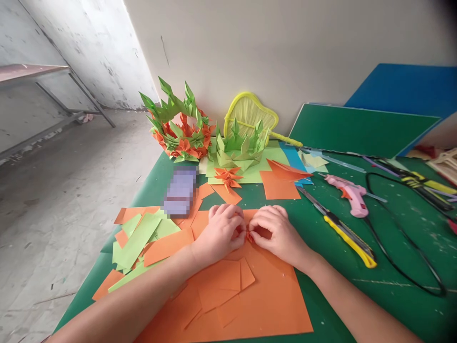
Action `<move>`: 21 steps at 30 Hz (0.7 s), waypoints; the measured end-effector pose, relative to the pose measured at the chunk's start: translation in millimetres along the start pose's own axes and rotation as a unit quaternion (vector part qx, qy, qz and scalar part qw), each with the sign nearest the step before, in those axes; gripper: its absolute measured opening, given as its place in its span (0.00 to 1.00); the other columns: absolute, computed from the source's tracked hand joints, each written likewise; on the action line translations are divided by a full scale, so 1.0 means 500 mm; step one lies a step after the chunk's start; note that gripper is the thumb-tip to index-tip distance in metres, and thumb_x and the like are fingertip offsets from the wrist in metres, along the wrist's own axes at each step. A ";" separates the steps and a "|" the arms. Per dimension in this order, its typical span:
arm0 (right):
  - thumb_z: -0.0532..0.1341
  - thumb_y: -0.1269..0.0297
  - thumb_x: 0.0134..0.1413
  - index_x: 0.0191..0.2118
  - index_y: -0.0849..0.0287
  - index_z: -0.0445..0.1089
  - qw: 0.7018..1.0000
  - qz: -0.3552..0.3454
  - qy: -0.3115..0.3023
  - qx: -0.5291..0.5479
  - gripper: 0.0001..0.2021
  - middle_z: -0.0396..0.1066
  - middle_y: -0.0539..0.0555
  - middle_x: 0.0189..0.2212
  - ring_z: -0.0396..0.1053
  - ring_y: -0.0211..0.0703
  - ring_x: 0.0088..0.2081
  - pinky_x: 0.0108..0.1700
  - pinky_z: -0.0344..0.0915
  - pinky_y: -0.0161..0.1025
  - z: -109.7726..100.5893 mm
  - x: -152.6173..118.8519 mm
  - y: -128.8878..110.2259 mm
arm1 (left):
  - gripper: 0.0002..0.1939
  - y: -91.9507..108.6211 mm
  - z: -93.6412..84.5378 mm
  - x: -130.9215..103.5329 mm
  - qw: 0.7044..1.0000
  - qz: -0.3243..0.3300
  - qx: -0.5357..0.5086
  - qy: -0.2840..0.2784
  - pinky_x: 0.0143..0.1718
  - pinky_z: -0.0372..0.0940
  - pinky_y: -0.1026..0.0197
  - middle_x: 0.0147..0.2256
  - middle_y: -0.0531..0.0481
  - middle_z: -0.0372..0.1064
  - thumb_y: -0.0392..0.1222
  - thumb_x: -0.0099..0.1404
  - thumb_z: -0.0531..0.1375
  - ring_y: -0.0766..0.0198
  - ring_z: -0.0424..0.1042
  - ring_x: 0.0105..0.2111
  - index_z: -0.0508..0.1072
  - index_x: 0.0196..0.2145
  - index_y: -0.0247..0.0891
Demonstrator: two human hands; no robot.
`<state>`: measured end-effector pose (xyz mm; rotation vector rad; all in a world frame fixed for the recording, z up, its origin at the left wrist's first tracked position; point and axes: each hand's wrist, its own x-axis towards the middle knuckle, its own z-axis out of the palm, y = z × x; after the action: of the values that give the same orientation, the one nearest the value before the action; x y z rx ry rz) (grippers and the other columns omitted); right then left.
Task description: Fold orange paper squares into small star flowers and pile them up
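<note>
At the frame's centre, the fingers of the left hand (222, 229) and right hand (277, 229) cover most of a small orange paper piece (250, 237), too little showing to tell its folds. The lower edge cuts off the 2 forearms (135, 290). Left of centre, pixelation blurs a phone-like object (181, 190). At upper right, the green board (360, 128) hides part of the blue board (407, 90), which the right edge crops. A red item (452, 226) there is cropped too, its kind unclear. The left edge cuts the upper-left table (32, 71).
</note>
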<state>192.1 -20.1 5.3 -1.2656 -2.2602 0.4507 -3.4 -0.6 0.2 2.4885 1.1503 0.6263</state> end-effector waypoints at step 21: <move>0.50 0.59 0.64 0.50 0.56 0.72 0.946 0.137 0.143 -0.256 0.18 0.59 0.61 0.63 0.59 0.59 0.61 0.56 0.58 0.59 -0.078 0.010 0.177 | 0.04 -0.037 -0.049 0.023 0.986 -0.112 0.041 0.119 0.47 0.57 0.52 0.41 0.49 0.68 0.38 0.65 0.56 0.56 0.64 0.46 0.71 0.35 0.42</move>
<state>273.2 31.1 -6.9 -1.7819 -2.0205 -0.2446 -21.1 22.5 15.1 2.3504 1.5464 0.8437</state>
